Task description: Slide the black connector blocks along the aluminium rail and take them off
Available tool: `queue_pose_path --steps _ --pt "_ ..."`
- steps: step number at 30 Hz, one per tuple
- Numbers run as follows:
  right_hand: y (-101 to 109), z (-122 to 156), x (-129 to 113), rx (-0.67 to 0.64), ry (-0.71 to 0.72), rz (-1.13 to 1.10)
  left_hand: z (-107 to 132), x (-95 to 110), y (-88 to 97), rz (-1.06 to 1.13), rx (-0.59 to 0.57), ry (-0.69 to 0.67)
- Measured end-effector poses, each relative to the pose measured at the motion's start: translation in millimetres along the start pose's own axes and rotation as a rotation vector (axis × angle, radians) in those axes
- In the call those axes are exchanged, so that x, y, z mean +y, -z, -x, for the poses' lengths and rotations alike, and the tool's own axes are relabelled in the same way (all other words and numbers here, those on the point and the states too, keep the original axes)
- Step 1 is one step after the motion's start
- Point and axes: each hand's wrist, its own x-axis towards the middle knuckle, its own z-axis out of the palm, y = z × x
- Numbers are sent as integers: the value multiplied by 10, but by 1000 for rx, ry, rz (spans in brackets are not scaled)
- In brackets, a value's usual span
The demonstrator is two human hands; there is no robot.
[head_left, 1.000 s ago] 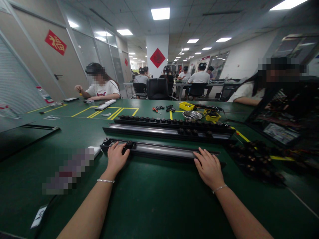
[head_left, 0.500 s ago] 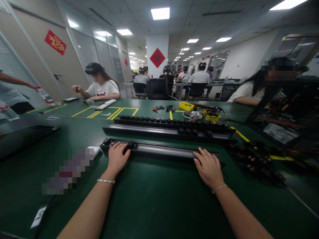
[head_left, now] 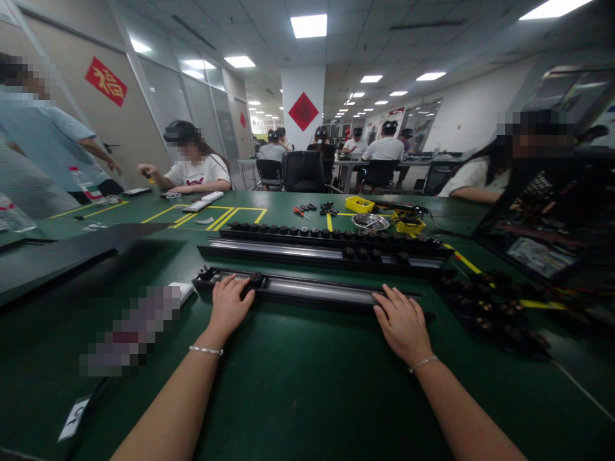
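Head view: your hands are well apart, both on the near channel (head_left: pixel 312 292), which lies across the table (head_left: pixel 298 384) in front of you. Left hand (head_left: pixel 231 308) is at its left part, thumb beside the black module (head_left: pixel 257 280); can't tell if you're pinching it. Right hand (head_left: pixel 403 323) is spread over the right end, fingertips past the near edge; can't tell if it's gripping. Edges: green surface runs between your forearms up to the channel, with only a narrow strip of it between there and the second channel (head_left: pixel 278 249). Left side, you've got a blurred item (head_left: pixel 139 326) by your forearm and a dark panel (head_left: pixel 62 253) beyond it. Right side, a pile of black parts (head_left: pixel 500 314) sits just past the channel's end. Containers: near channel has that module in it; second channel has four in its right half; back strip (head_left: pixel 288 232) carries a long row. Beyond, the yellow bin (head_left: pixel 359 209) holds small parts, and the metal dish (head_left: pixel 358 225) has something thin in it, too small to identify.
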Motion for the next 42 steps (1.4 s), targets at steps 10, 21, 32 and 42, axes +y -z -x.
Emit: queue_pose_path --steps 10,21,32,42 --pt "-5 2 -2 2 -1 -6 15 40 -9 -8 22 -17" --pt "12 -4 -2 -13 -6 -25 41 147 -24 -29 0 -62" --pt "-27 2 11 22 6 -16 47 174 -48 -27 -22 -88" --pt "3 -3 2 -11 -6 -23 54 236 -51 -14 -9 -83"
